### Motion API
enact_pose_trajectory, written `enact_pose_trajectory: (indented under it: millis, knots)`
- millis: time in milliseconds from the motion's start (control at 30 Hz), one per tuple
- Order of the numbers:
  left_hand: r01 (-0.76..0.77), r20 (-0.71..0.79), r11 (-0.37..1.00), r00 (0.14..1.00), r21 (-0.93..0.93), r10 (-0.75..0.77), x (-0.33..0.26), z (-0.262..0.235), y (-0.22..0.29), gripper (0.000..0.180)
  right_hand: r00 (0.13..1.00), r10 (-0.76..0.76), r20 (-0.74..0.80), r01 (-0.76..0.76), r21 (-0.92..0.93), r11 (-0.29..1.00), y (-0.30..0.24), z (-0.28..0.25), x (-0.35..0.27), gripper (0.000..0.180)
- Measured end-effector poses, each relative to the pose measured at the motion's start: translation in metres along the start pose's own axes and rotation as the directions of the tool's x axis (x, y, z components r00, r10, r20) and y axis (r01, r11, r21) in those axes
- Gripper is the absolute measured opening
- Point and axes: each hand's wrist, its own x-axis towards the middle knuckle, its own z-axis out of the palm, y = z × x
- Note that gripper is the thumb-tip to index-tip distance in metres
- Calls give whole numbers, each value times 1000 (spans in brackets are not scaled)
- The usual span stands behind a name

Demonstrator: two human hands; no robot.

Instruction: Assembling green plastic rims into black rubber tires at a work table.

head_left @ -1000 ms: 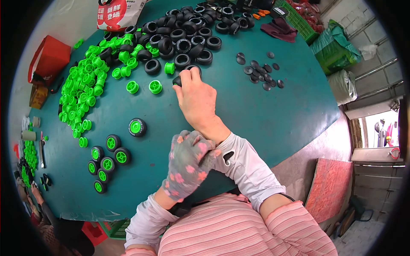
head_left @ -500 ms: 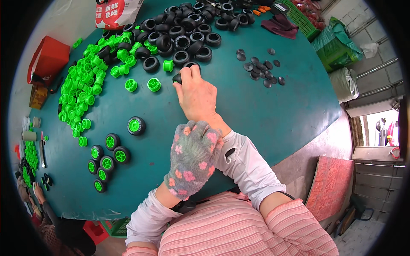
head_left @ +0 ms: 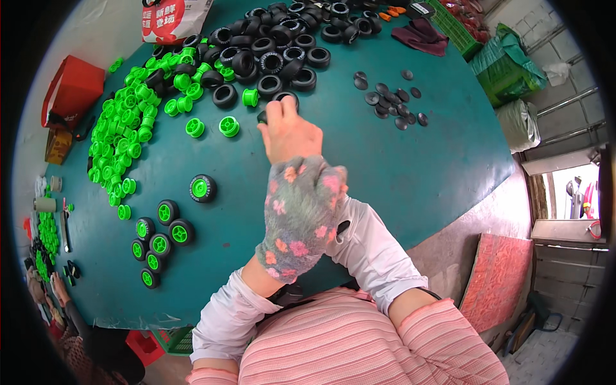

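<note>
R hand on tyre, L hand (gloved) atop wrist, grn hubs

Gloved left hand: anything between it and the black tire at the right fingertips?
Yes: the bare right hand lies between the gloved left hand and the black tire; its fingers partly hide the tire.

You can see big white writing on the red patch of the bag, which stands at the far edge of your table, left of the middle. Pale letters curve around the black side of the wheel that sits alone on the table's left half. Pale letters also go around some black tires heaped near the far edge, too small to read. Near the far right corner, the dark box has a tiny pale label.
</note>
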Motion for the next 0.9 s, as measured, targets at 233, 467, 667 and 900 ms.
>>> enact_pose_trajectory:
  millis: [233,467,667,900]
  knots:
    - [-114,319,967,929,-229,185,12,3,-11,16,990,-139,-25,141,58,988,-8,-4,-9,29]
    - [-80,106,973,989,-217,105,28,16,-13,14,993,-110,43,110,-13,994,-11,-4,-11,30]
    - [-21,-247,963,968,-270,-48,40,-27,-11,21,948,-11,-317,180,508,842,20,-4,1,34]
    - [300,108,674,944,-675,-311,-18,-26,-26,24,981,-71,181,-193,853,-485,51,-68,27,28]
